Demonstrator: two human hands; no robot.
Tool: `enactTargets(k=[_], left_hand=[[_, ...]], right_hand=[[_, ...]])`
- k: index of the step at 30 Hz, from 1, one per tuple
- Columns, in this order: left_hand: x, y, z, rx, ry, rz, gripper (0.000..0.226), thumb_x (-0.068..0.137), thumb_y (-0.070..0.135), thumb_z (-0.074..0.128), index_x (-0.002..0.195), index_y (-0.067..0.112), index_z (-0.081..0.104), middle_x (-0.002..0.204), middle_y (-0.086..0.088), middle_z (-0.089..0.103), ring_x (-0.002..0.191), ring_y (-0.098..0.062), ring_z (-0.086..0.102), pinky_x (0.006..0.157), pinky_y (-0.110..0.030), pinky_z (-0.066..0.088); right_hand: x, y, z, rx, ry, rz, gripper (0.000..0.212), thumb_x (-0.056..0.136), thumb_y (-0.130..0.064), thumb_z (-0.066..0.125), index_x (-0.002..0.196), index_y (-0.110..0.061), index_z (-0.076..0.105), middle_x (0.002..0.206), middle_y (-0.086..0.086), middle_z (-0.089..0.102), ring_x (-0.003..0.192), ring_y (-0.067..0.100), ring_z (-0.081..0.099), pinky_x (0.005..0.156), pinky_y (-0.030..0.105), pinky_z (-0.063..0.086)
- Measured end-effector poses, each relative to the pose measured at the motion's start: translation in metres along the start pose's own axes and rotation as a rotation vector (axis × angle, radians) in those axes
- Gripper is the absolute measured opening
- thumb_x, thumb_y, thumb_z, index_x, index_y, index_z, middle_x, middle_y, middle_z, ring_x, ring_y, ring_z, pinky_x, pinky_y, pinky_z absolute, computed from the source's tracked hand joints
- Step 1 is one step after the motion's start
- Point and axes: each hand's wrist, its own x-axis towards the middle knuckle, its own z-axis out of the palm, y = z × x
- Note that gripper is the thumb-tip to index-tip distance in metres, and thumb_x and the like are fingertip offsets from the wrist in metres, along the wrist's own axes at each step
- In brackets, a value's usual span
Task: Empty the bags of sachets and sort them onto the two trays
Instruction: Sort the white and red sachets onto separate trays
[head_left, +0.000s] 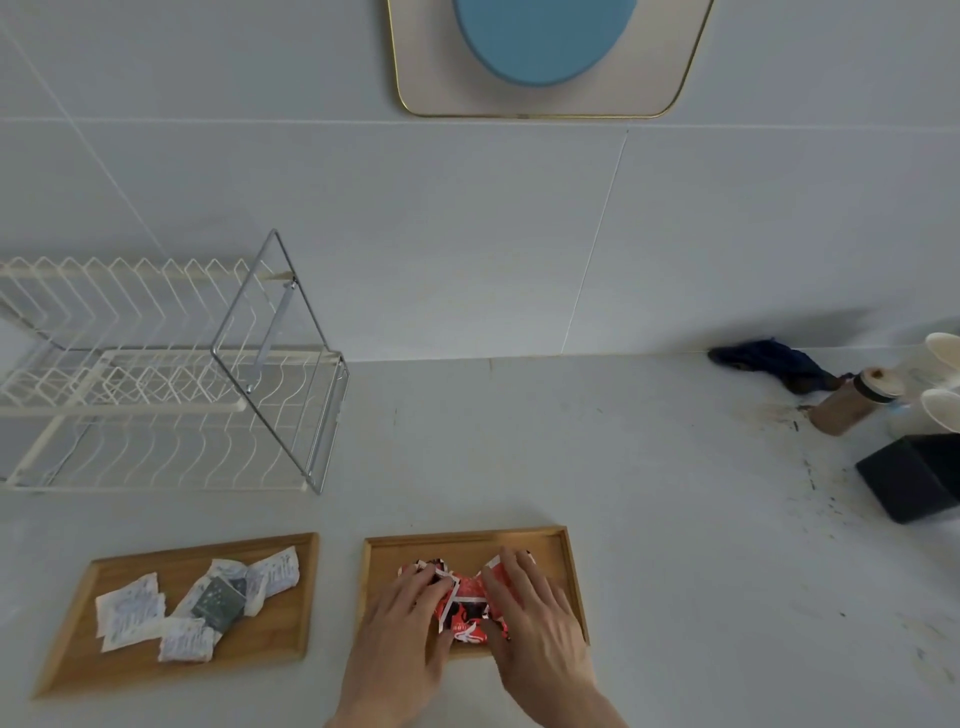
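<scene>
Two wooden trays lie side by side near the counter's front edge. The left tray (78, 649) holds several white sachets (130, 610) and one dark grey sachet (218, 603). On the right tray (519, 543) is a pile of red sachets (467, 608). My left hand (400, 634) and my right hand (535, 618) rest flat on either side of that red pile, fingers spread and touching the sachets, partly covering them. No bags are in view.
A white wire dish rack (156, 374) stands at the back left. At the far right are a dark blue cloth (769, 361), a brown lidded cup (852, 400), white cups (943, 374) and a black box (914, 475). A gold-rimmed mirror (545, 98) hangs on the wall.
</scene>
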Motion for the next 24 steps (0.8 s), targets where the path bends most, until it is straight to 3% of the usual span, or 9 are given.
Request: enactTargets(k=[3, 5, 7, 9, 12, 18, 20, 24], left_hand=[[0.000, 0.001, 0.001, 0.051, -0.015, 0.019, 0.060, 0.098, 0.043, 0.046, 0.153, 0.038, 0.022, 0.163, 0.019, 0.013, 0.152, -0.008, 0.003, 0.121, -0.029, 0.004], [0.000, -0.001, 0.004, 0.063, -0.023, 0.029, 0.062, 0.099, 0.042, 0.045, 0.154, 0.037, 0.018, 0.165, 0.017, 0.008, 0.153, -0.008, -0.002, 0.121, -0.030, 0.001], [0.001, -0.005, 0.012, 0.062, -0.027, 0.043, 0.063, 0.098, 0.045, 0.044, 0.155, 0.036, 0.017, 0.165, 0.016, 0.005, 0.151, -0.006, -0.008, 0.121, -0.028, -0.005], [0.002, -0.010, 0.018, 0.091, -0.039, 0.042, 0.065, 0.095, 0.049, 0.048, 0.153, 0.035, 0.023, 0.165, 0.013, 0.014, 0.150, -0.005, -0.008, 0.120, -0.025, -0.008], [0.001, -0.013, 0.019, 0.176, -0.129, 0.015, 0.066, 0.087, 0.057, 0.050, 0.147, 0.033, 0.037, 0.158, 0.007, 0.038, 0.148, -0.010, 0.009, 0.116, -0.029, -0.003], [0.003, -0.008, 0.014, 0.191, -0.070, 0.007, 0.064, 0.095, 0.067, 0.025, 0.148, 0.034, 0.039, 0.159, 0.008, 0.034, 0.150, -0.013, 0.013, 0.118, -0.033, -0.001], [0.006, -0.004, 0.008, 0.185, -0.031, -0.008, 0.067, 0.095, 0.069, 0.021, 0.150, 0.033, 0.037, 0.162, 0.007, 0.029, 0.151, -0.013, 0.009, 0.119, -0.033, -0.003], [0.019, -0.003, -0.003, 0.199, 0.074, 0.005, 0.073, 0.092, 0.075, 0.015, 0.156, 0.039, 0.015, 0.166, 0.011, -0.002, 0.152, -0.012, -0.015, 0.120, -0.036, -0.013]], right_hand=[[0.000, 0.005, 0.003, -0.041, -0.042, 0.035, 0.050, 0.102, -0.045, 0.026, 0.138, -0.028, 0.055, 0.151, 0.003, 0.053, 0.136, 0.026, 0.055, 0.099, 0.039, 0.057], [-0.001, 0.008, 0.006, -0.060, -0.079, 0.055, 0.052, 0.102, -0.048, 0.025, 0.143, -0.028, 0.050, 0.155, 0.004, 0.048, 0.140, 0.027, 0.050, 0.107, 0.042, 0.052], [0.000, 0.009, 0.007, -0.068, -0.119, 0.060, 0.057, 0.103, -0.054, 0.023, 0.148, -0.028, 0.044, 0.159, 0.004, 0.043, 0.145, 0.028, 0.043, 0.116, 0.042, 0.034], [0.001, 0.010, 0.006, -0.069, -0.161, 0.079, 0.063, 0.102, -0.061, 0.019, 0.151, -0.029, 0.041, 0.162, 0.003, 0.038, 0.147, 0.030, 0.038, 0.116, 0.041, 0.019], [0.004, 0.010, 0.002, -0.049, -0.197, 0.110, 0.067, 0.098, -0.069, 0.023, 0.150, -0.031, 0.044, 0.161, 0.003, 0.039, 0.147, 0.033, 0.038, 0.118, 0.040, 0.005], [0.008, 0.014, -0.010, 0.034, -0.144, 0.089, 0.084, 0.088, -0.084, 0.033, 0.157, -0.035, 0.030, 0.167, 0.002, 0.020, 0.155, 0.030, 0.015, 0.120, 0.047, 0.010], [0.010, 0.018, -0.014, 0.035, -0.127, 0.106, 0.086, 0.086, -0.085, 0.032, 0.158, -0.038, 0.023, 0.169, 0.002, 0.015, 0.156, 0.029, 0.009, 0.121, 0.049, 0.006], [0.020, 0.022, -0.026, 0.018, -0.101, 0.147, 0.092, 0.084, -0.089, 0.023, 0.159, -0.037, 0.017, 0.170, 0.001, 0.004, 0.157, 0.027, -0.006, 0.122, 0.051, -0.001]])
